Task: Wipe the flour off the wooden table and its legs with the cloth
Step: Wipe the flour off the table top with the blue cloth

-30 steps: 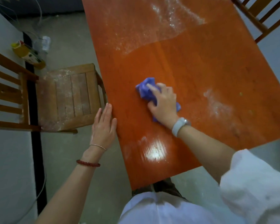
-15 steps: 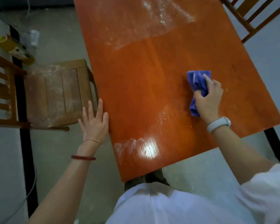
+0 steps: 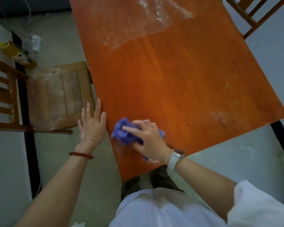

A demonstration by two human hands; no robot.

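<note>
The orange wooden table fills the middle of the view. White flour covers its far end, and a faint patch lies near the right edge. My right hand grips a crumpled purple cloth and presses it on the table's near left corner. My left hand lies flat with straight fingers against the table's left edge. The table legs are hidden below the top.
A wooden chair dusted with flour stands close to the table's left side. Another chair is at the far right corner. A yellow bottle and a white object lie on the floor at left.
My right hand has swept the cloth from the table's right side back to the near left corner. The flour streak near the front edge is mostly gone. My left hand stays on the edge.
</note>
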